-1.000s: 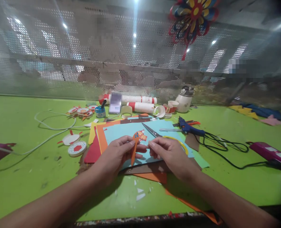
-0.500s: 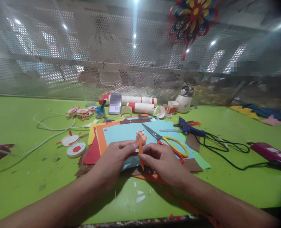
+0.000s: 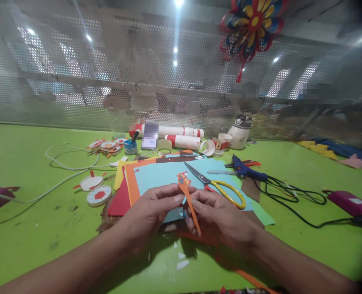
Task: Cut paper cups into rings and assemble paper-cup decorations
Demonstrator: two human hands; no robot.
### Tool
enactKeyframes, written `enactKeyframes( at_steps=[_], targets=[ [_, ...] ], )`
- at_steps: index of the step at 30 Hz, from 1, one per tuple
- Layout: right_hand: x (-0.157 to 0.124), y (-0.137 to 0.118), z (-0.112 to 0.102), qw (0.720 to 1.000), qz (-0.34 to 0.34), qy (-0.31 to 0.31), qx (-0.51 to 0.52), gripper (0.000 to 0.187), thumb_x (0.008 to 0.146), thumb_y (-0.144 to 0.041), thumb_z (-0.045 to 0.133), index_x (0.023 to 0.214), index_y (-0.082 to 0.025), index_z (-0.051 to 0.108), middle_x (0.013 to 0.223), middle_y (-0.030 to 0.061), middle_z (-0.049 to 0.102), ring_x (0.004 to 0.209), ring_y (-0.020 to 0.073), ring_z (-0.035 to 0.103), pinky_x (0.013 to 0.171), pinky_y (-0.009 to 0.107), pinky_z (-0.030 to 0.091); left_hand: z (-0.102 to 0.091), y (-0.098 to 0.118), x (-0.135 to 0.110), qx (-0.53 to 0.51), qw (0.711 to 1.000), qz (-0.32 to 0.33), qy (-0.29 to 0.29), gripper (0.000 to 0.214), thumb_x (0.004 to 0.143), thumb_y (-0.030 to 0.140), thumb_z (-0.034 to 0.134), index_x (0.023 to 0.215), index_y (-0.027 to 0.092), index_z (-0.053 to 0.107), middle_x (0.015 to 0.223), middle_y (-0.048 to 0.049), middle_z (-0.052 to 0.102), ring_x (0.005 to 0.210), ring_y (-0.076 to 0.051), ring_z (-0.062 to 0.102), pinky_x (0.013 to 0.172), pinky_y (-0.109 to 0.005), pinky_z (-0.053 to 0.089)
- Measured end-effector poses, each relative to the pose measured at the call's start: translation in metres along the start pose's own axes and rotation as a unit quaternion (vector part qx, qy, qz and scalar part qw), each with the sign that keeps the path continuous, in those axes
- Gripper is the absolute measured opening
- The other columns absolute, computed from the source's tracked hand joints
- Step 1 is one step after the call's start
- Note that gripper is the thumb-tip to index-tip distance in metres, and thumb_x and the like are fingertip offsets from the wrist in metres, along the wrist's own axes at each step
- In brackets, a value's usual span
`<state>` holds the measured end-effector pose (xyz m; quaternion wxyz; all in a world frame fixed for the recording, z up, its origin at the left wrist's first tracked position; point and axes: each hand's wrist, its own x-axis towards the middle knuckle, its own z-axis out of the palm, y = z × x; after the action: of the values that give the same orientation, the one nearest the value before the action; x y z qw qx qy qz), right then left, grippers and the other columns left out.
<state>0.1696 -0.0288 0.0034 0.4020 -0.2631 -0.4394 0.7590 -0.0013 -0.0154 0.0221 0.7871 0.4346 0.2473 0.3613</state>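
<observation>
Both hands meet over a stack of coloured paper sheets [image 3: 156, 175] on the green table [image 3: 30, 228]. My left hand [image 3: 152, 210] and my right hand [image 3: 219, 216] each pinch a narrow orange paper strip [image 3: 189, 203] between thumb and fingers. The strip slants from upper left to lower right and has a small printed cut-out at its top end. Scissors with yellow handles [image 3: 226, 190] lie open on the light blue sheet, just behind my right hand.
A blue glue gun [image 3: 248, 171] with a black cord lies to the right. Stacked red-and-white paper cups [image 3: 181, 136], a tape roll [image 3: 164, 146], a white bottle [image 3: 240, 130] and round paper discs [image 3: 98, 195] stand behind and left. A white cable [image 3: 61, 165] loops left. A paper pinwheel [image 3: 251, 24] hangs above.
The strip has turned from hanging nearly straight down to slanting down to the right. Both hands have shifted slightly right and closer together around it.
</observation>
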Motion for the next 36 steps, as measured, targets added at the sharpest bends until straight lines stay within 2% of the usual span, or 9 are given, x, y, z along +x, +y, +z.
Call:
enactKeyframes(
  at_steps=[4, 7, 13, 16, 19, 22, 26, 32, 36],
  targets=[
    [0.0, 0.005, -0.002, 0.999, 0.011, -0.048, 0.014, 0.023, 0.085, -0.034, 0.065, 0.094, -0.014, 0.059, 0.069, 0.0014, 0.064, 0.058, 0.0083, 0.056, 0.061, 0.023, 0.041, 0.001, 0.002, -0.004, 0.017, 1.0, 0.007, -0.02, 0.016, 0.082, 0.023, 0.061, 0.094, 0.017, 0.07, 0.109, -0.0103, 0.063, 0.07, -0.016, 0.064, 0.072, -0.034, 0.052],
    [0.001, 0.004, -0.004, 0.998, 0.018, -0.057, 0.012, 0.025, 0.083, -0.035, 0.067, 0.091, -0.014, 0.059, 0.066, 0.0014, 0.063, 0.056, 0.0083, 0.057, 0.058, 0.022, 0.041, 0.003, 0.006, -0.005, 0.018, 0.999, -0.002, -0.032, 0.008, 0.081, 0.021, 0.063, 0.084, 0.017, 0.069, 0.106, -0.009, 0.064, 0.072, -0.017, 0.065, 0.073, -0.034, 0.052],
    [-0.001, 0.001, -0.003, 0.997, 0.04, -0.058, -0.01, 0.024, 0.084, -0.035, 0.064, 0.082, -0.012, 0.059, 0.064, 0.0031, 0.063, 0.054, 0.0101, 0.058, 0.055, 0.023, 0.044, 0.003, 0.002, -0.004, 0.035, 0.999, 0.031, 0.019, 0.009, 0.076, 0.023, 0.069, 0.072, 0.016, 0.065, 0.111, -0.0076, 0.061, 0.091, -0.02, 0.063, 0.078, -0.03, 0.051],
    [-0.004, 0.002, 0.004, 0.999, 0.044, -0.011, 0.007, 0.022, 0.082, -0.032, 0.066, 0.076, -0.014, 0.056, 0.054, -0.0046, 0.05, 0.044, 0.0045, 0.042, 0.046, 0.017, 0.036, 0.002, -0.003, -0.001, 0.04, 0.999, 0.023, 0.017, 0.012, 0.076, 0.026, 0.07, 0.074, 0.016, 0.064, 0.113, -0.0058, 0.058, 0.082, -0.016, 0.062, 0.073, -0.029, 0.051],
    [-0.006, 0.003, 0.013, 0.997, 0.067, 0.042, 0.009, 0.022, 0.083, -0.035, 0.065, 0.081, -0.017, 0.053, 0.052, -0.0095, 0.038, 0.039, 0.0025, 0.023, 0.037, 0.014, 0.023, -0.001, -0.009, 0.003, 0.045, 0.999, 0.005, 0.025, 0.013, 0.077, 0.028, 0.069, 0.082, 0.017, 0.063, 0.097, -0.0035, 0.061, 0.072, -0.012, 0.06, 0.067, -0.025, 0.048],
    [-0.003, 0.001, 0.016, 0.994, 0.059, 0.085, 0.015, 0.023, 0.083, -0.036, 0.063, 0.078, -0.018, 0.049, 0.051, -0.01, 0.035, 0.04, 0.0027, 0.019, 0.037, 0.014, 0.018, -0.006, -0.013, 0.007, 0.049, 0.996, -0.009, 0.076, 0.017, 0.079, 0.028, 0.067, 0.092, 0.018, 0.061, 0.085, -0.0035, 0.063, 0.074, -0.014, 0.061, 0.071, -0.026, 0.047],
    [0.0, -0.005, 0.012, 0.994, 0.053, 0.077, 0.059, 0.027, 0.085, -0.032, 0.059, 0.069, -0.019, 0.042, 0.048, -0.0102, 0.03, 0.042, 0.0042, 0.014, 0.039, 0.016, 0.014, -0.01, -0.011, 0.008, 0.099, 0.987, -0.013, 0.124, 0.021, 0.077, 0.027, 0.067, 0.096, 0.019, 0.062, 0.089, -0.0057, 0.065, 0.083, -0.018, 0.062, 0.078, -0.031, 0.047],
    [0.001, -0.004, 0.008, 0.994, 0.076, 0.051, 0.056, 0.023, 0.086, -0.028, 0.055, 0.068, -0.018, 0.045, 0.048, -0.0093, 0.032, 0.042, 0.0044, 0.013, 0.04, 0.017, 0.015, -0.004, -0.005, 0.006, 0.237, 0.957, 0.123, 0.118, 0.018, 0.066, 0.027, 0.076, 0.081, 0.019, 0.071, 0.111, -0.0095, 0.059, 0.108, -0.026, 0.054, 0.093, -0.036, 0.041],
    [0.003, 0.002, 0.01, 0.994, 0.082, 0.056, 0.04, 0.018, 0.083, -0.03, 0.059, 0.076, -0.019, 0.048, 0.049, -0.0099, 0.035, 0.042, 0.004, 0.014, 0.04, 0.017, 0.015, -0.003, -0.009, 0.006, 0.237, 0.96, 0.124, 0.086, 0.015, 0.068, 0.029, 0.076, 0.079, 0.018, 0.073, 0.12, -0.0111, 0.054, 0.119, -0.028, 0.047, 0.1, -0.039, 0.038]
  ],
)
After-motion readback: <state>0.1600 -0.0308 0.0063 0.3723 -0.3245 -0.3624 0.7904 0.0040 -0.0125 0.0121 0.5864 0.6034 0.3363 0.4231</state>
